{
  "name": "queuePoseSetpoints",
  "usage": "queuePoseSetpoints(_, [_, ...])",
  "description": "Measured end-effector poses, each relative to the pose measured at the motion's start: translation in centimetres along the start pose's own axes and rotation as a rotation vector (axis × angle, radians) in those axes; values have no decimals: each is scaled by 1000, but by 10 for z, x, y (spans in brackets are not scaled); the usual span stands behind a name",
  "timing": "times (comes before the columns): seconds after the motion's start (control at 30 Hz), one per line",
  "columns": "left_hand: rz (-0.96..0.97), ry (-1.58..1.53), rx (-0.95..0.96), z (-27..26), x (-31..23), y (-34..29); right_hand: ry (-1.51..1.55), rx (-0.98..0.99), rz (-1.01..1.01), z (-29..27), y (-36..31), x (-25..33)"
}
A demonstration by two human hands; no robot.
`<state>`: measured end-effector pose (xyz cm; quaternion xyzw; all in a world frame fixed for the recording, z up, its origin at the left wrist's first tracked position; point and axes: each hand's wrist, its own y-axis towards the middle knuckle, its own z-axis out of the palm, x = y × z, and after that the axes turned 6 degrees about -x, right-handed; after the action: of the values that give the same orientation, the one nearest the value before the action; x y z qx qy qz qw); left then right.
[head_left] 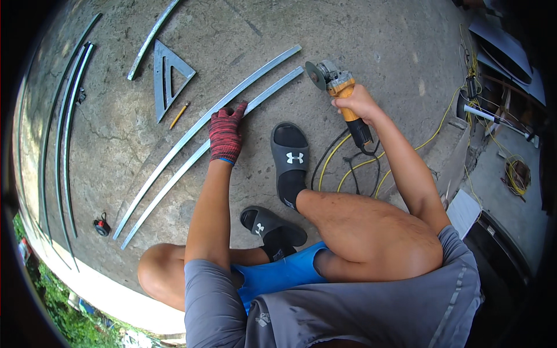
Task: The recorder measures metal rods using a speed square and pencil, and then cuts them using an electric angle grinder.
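My left hand (226, 134), in a red and black knit glove, lies across two long galvanized metal bars on the concrete. Its fingers are bent over the upper metal bar (255, 81) and its palm covers part of the lower metal bar (174, 180). My bare right hand (358, 104) is wrapped round the body of a yellow and black angle grinder (341, 87). The grinder's cutting disc (316, 75) is just beyond the right ends of both bars, apart from them as far as I can see. Whether the disc is spinning, I cannot tell.
A triangular speed square (161, 87) and a pencil (179, 115) lie left of the bars, a tape measure (101, 225) near their lower ends. More metal bars (68, 133) rest far left, another bar (152, 37) at the top. Cables (348, 168) trail beside my sandalled foot (292, 156).
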<state>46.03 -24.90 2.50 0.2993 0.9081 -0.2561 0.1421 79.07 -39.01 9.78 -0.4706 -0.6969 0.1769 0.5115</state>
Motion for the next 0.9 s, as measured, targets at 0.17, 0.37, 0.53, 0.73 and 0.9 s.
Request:
queuePoseSetpoints(0.17, [17, -16, -24, 5, 2, -3, -53, 26, -13, 6, 10, -4])
queuePoseSetpoints(0.37, [4, -34, -12, 4, 3, -3, -114, 16, 1, 11, 13, 2])
queuePoseSetpoints(0.53, [0, -56, -4, 4, 4, -3, -106, 17, 7, 15, 13, 0])
queuePoseSetpoints(0.73, [6, -81, -18, 3, 4, -4, -103, 21, 2, 15, 15, -4])
queuePoseSetpoints(0.9, [21, -81, -33, 5, 4, -3, -80, 7, 5, 14, 15, -4])
